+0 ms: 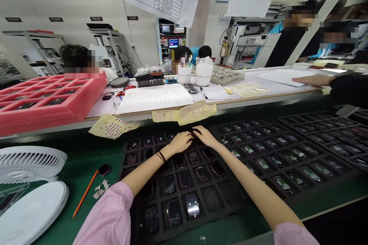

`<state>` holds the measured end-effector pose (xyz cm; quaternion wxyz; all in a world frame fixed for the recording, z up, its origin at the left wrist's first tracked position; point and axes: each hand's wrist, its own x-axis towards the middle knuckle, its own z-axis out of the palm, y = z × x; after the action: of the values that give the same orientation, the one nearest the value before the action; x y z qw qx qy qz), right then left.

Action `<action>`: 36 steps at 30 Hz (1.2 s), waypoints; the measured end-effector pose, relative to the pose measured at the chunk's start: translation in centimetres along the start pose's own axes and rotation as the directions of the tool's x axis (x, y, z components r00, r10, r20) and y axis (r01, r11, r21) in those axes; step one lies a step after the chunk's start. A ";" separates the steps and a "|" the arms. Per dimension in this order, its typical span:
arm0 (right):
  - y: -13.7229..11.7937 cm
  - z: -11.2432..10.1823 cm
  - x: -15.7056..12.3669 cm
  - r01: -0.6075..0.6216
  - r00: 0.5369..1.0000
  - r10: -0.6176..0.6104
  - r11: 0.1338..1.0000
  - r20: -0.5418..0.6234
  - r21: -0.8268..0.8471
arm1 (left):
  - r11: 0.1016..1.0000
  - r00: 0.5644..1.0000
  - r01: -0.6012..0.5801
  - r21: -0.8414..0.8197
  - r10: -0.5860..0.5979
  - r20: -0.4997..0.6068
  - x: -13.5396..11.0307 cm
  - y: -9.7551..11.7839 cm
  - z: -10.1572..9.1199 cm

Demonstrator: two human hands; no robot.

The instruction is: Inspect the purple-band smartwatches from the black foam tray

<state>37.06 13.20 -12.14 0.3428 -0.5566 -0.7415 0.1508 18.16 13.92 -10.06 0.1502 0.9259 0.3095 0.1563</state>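
My left hand reaches over the far row of a black foam tray of smartwatches, its fingers bent and closed. Close beside it, my right hand curls its fingers in toward the same spot. Between the fingertips is something dark, too small and shadowed to make out. Several watches in the far row, such as one smartwatch, have lit dials. Nearer rows hold dark-screened watches, and one watch near the front reflects light. The pocket to its right holds no watch.
A second foam tray of small devices adjoins on the right. Left lie an orange pen, a loose smartwatch, paper scraps and a white fan part. The shelf above bears a pink foam tray and papers. A co-worker's hand rests there.
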 end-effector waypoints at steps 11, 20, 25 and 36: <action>-2.4 7.0 -1.5 0.024 0.995 -0.017 0.997 0.103 -0.071 | 0.966 0.964 0.225 0.127 -0.240 0.116 -4.3 -1.8 -2.9; -3.2 6.2 -2.2 0.045 0.999 -0.046 0.995 -0.004 -0.088 | 0.976 0.979 0.205 0.074 -0.205 -0.012 -5.8 -1.6 -5.6; -5.0 5.6 -2.8 0.112 0.992 -0.113 0.994 -0.057 -0.016 | 0.977 0.976 0.213 0.007 -0.213 0.037 -8.6 -3.4 -8.2; -9.1 5.4 -4.5 0.268 0.963 -0.267 0.936 -0.035 0.228 | 0.772 0.953 0.260 -0.580 -0.301 0.027 -9.2 -3.7 -6.5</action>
<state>27.45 6.87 -12.05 0.4238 -0.4074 -0.7870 0.1871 6.73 12.26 -7.39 0.4348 0.7739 0.3868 0.2497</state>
